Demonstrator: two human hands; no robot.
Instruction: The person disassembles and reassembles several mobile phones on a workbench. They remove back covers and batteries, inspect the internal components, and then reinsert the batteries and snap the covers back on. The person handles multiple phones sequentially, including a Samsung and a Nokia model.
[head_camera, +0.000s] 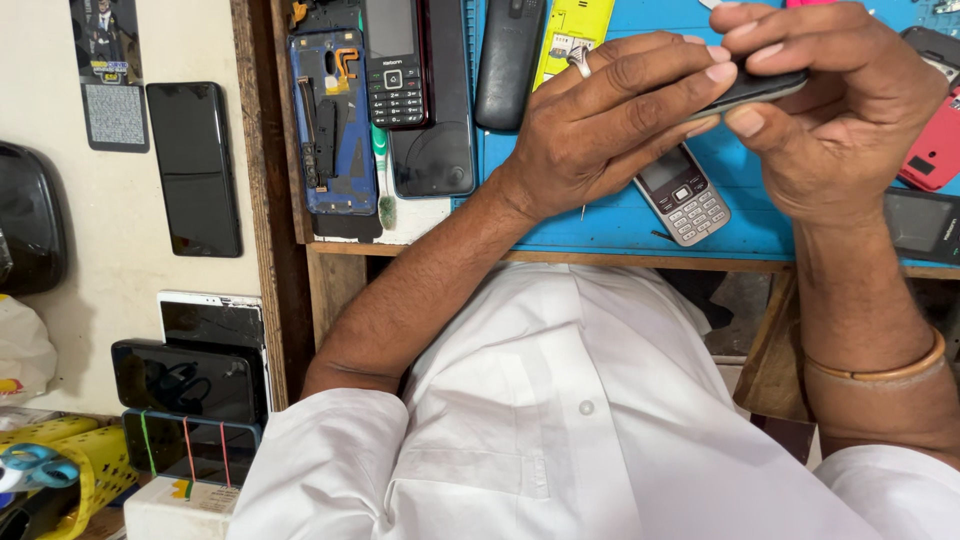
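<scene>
Lying on the blue counter (620, 225): a keypad phone (683, 195); more phones around. Both hands, left (600, 125) and right (835, 110), pinch a dark phone (760, 88) above it.

A phone repair workshop, judging by the blue work mat (600, 215) on a wooden bench, strewn with a silver keypad handset (683, 195), a black keypad handset (396, 62), an opened blue phone frame (333, 125) and dark loose screens (194, 168).

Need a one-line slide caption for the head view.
Both hands, left hand and right hand, grip a thin dark phone edge-on above a blue work mat strewn with keypad phones.
</scene>
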